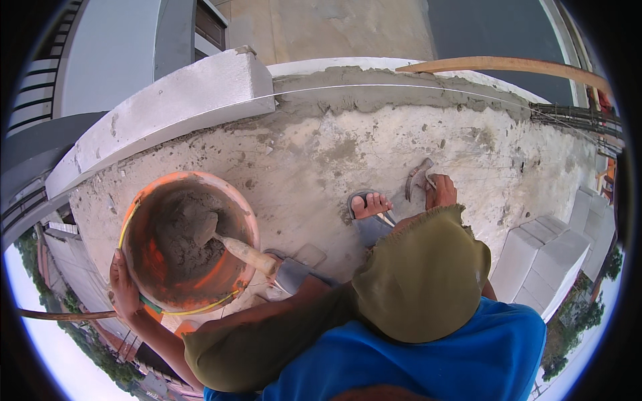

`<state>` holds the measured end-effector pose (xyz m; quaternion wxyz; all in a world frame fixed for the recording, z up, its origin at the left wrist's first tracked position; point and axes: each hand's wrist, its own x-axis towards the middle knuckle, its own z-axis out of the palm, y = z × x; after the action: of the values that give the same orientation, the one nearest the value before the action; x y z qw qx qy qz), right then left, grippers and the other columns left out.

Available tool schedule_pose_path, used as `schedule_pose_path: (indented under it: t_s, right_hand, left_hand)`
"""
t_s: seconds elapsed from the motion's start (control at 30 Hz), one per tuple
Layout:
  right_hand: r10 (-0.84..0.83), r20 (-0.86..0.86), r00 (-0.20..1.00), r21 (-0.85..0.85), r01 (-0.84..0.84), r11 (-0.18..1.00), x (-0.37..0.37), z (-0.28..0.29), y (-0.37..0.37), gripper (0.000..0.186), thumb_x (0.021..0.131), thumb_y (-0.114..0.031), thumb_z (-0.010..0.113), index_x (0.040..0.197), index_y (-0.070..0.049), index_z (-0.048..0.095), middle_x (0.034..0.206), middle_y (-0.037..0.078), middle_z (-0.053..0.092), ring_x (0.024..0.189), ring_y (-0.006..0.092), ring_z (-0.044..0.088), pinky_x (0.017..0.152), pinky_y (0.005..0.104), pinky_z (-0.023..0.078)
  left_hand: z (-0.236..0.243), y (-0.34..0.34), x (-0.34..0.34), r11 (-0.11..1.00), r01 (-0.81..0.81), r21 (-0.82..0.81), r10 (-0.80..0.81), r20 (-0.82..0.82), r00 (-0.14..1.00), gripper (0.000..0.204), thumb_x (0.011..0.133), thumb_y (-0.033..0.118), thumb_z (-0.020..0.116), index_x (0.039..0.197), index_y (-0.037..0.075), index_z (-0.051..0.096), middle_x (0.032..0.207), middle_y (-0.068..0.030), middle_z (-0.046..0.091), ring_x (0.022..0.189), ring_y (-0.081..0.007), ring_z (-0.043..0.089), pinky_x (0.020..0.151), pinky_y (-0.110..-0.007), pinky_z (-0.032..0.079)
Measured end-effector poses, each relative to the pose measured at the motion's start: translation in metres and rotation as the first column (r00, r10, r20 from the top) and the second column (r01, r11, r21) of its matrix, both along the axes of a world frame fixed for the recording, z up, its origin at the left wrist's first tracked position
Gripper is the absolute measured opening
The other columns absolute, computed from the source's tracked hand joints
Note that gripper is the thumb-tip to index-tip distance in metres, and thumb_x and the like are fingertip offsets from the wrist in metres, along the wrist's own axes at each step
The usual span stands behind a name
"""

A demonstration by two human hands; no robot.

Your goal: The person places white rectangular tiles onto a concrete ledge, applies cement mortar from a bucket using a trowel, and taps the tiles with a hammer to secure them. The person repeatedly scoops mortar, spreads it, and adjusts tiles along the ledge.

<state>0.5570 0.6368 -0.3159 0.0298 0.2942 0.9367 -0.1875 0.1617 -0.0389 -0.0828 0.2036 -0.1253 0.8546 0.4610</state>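
At the left, my left hand (125, 286) holds the outer side of an orange bucket (242, 207) by its rim, fingers against the wall. Grey wet mortar (175, 224) lies inside, smeared up the walls. A trowel with a wooden handle (247, 255) rests in the bucket, its blade in the mortar and its handle over the near right rim. My right hand (441, 192) is closed round a claw hammer (418, 178), whose metal head points left above the slab. Most of the hammer's handle is hidden.
White blocks (174, 97) stand along the far left edge. A mortar bed (374, 90) continues right under a taut string. A wooden strip (501, 65) and steel bars (575, 119) lie far right; stacked blocks (542, 257) stand near right. My sandalled foot (371, 207) is between the hands.
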Motion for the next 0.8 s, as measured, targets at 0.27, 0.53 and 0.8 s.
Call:
schedule_pose_path:
  t_s: [0.27,0.53,0.8]
  right_hand:
    - [-0.048,0.099,0.994,0.086,0.040,0.995,-0.028,-0.007,-0.010,0.038,0.091,-0.018,0.076,0.126,-0.011,0.065,0.113,0.014,0.065,0.113,0.0359,0.064,0.091,0.0530,0.053]
    - [0.652,-0.107,0.750,-0.746,-0.495,0.446,-0.254,0.146,-0.159,0.037,0.109,-0.031,0.067,0.131,-0.005,0.052,0.111,0.016,0.072,0.100,0.0272,0.072,0.088,0.0431,0.057]
    - [0.936,0.143,0.322,-0.573,-0.744,0.344,-0.293,0.153,-0.257,0.060,0.099,-0.020,0.065,0.147,0.000,0.034,0.115,0.035,0.067,0.113,0.0519,0.068,0.096,0.0579,0.055]
  left_hand:
    - [-0.026,-0.048,0.007,0.966,-0.192,0.174,0.212,-0.104,0.972,0.047,0.117,0.034,0.056,0.143,-0.004,0.065,0.127,-0.0120,0.073,0.114,-0.0154,0.068,0.098,-0.029,0.056]
    - [0.018,0.085,0.013,0.942,-0.112,0.316,0.127,-0.029,0.991,0.034,0.116,0.032,0.058,0.121,0.001,0.069,0.100,-0.0024,0.074,0.083,-0.0051,0.066,0.077,-0.023,0.055]
    - [0.015,0.098,0.033,0.935,-0.109,0.336,0.141,-0.072,0.987,0.032,0.116,0.033,0.058,0.107,0.004,0.068,0.086,0.0015,0.067,0.073,-0.0020,0.056,0.067,-0.021,0.049]
